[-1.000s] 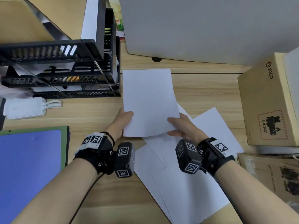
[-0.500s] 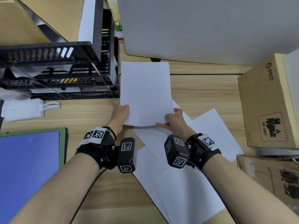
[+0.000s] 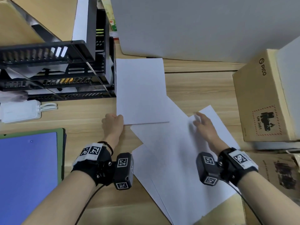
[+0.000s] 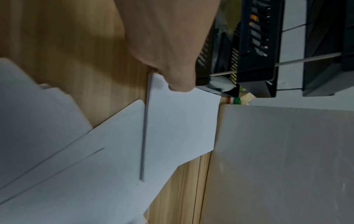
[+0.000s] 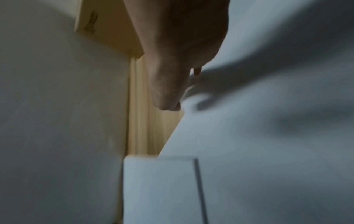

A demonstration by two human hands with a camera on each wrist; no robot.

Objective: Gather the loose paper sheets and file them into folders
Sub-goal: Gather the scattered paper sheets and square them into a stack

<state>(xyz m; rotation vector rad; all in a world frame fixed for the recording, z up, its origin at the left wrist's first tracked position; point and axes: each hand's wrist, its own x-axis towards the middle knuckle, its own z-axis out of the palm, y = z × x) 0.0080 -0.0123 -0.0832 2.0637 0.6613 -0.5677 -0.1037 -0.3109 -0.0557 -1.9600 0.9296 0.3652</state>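
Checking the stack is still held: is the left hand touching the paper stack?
Touching. The left wrist view shows the left hand with its thumb pressed on the stack's corner; the head view agrees.

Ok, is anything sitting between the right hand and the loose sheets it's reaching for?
Nothing visible. The right hand is directly over the loose sheets on the desk, its fingertips at the far corner of the top one. The cardboard box stands off to the right, clear of them.
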